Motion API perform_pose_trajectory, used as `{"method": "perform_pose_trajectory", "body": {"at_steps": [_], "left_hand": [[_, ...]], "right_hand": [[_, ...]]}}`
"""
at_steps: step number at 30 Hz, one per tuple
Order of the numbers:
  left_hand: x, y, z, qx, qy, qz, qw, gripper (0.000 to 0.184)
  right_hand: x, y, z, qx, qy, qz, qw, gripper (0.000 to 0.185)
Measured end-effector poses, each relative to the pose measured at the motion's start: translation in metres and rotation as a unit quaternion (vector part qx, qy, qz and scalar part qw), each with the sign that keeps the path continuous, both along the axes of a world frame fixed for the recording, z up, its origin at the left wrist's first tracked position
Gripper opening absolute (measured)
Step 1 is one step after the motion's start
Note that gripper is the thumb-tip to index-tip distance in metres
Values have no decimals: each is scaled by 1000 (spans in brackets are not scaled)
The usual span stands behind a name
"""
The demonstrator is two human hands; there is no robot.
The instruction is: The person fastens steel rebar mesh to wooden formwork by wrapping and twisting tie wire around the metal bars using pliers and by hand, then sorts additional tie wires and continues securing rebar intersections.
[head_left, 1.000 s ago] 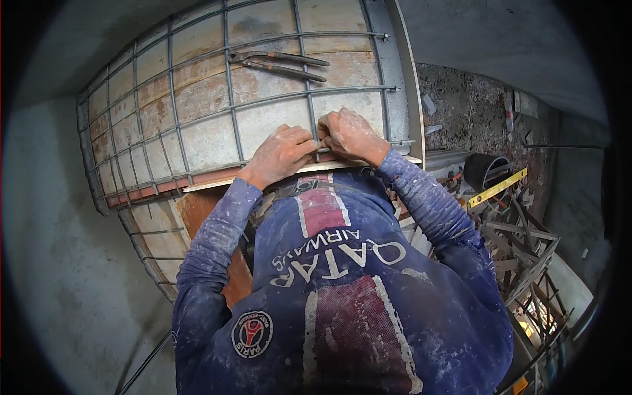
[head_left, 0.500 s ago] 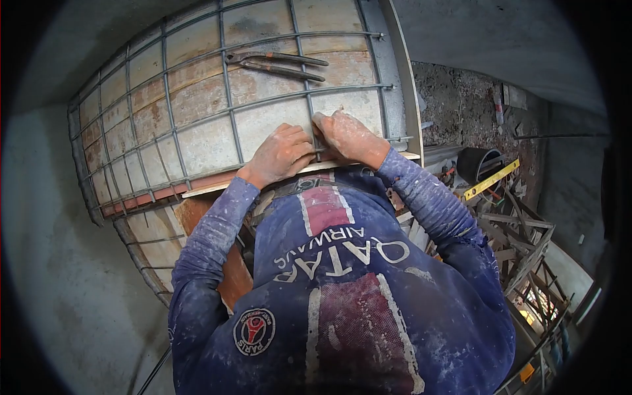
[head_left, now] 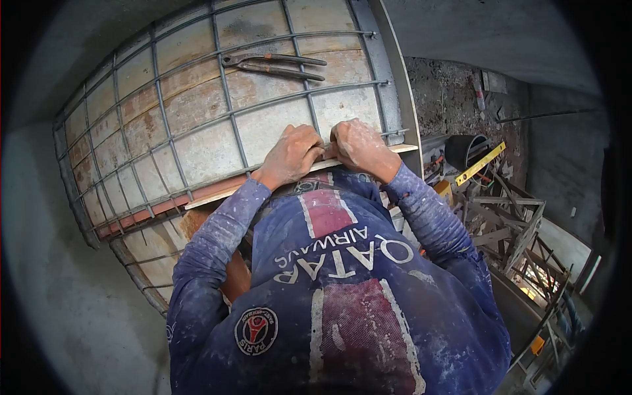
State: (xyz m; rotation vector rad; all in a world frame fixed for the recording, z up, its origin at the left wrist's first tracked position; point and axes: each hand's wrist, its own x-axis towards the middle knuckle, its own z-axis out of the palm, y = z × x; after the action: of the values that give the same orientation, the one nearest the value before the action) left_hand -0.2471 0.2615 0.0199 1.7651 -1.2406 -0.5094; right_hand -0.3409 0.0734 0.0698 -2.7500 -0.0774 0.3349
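Rebar grid point(head_left: 308, 93) beneath both hands point(head_left: 289, 156)

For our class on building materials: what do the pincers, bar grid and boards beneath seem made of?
Pincers: probably steel, dark and dull; orange traces suggest worn coating.
Bar grid: likely steel, grey with slight sheen along thin rods.
Boards: perhaps wood, matt and stained, with seams and brown worn patches.

Reads QATAR in large white capitals on blue shirt point(head_left: 447, 329), hemward of broad maroon panel point(head_left: 365, 336), inverted to view | reads AIRWAYS, smaller, farther hemward of panel | shows PARIS on round crest point(head_left: 256, 331), left of panel | carries further crest lettering too blurred to read
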Motion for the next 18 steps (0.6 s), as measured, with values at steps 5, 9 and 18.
{"method": "perform_pose_trajectory", "body": {"at_steps": [5, 9, 18], "left_hand": [[2, -3, -3, -8, 29, 5, 1000, 11], [5, -2, -4, -15, 25, 24, 999, 13], [15, 0, -5, 11, 102, -28, 994, 14]], "right_hand": [[-7, 22, 12, 164, 71, -223, 958, 24], [-19, 28, 7, 241, 60, -328, 911, 26], [-14, 24, 5, 211, 86, -347, 910, 29]]}}
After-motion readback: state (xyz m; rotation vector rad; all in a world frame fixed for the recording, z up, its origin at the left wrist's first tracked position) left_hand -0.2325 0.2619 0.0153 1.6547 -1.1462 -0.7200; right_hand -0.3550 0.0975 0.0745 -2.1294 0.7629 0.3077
